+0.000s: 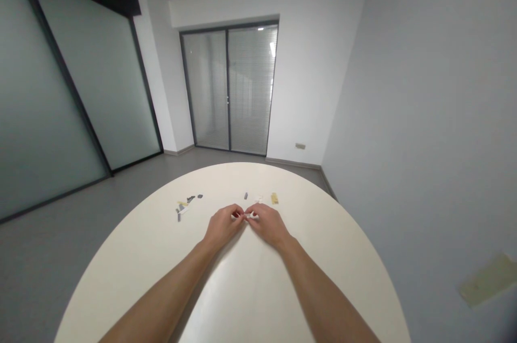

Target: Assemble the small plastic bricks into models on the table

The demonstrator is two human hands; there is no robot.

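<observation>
My left hand and my right hand meet at the fingertips above a cream round table. Both pinch a small white piece, mostly hidden by my fingers. Farther out on the tabletop, a loose cluster of small grey, yellow and white parts lies left of my hands. Beyond my fingers are a small grey part, a white part and a yellow part. At this size, I cannot tell exactly what these parts are.
The curved table edge lies beyond the parts, above a grey floor. Frosted glass panels stand at the left, a glass door with blinds at the back, and a white wall at the right.
</observation>
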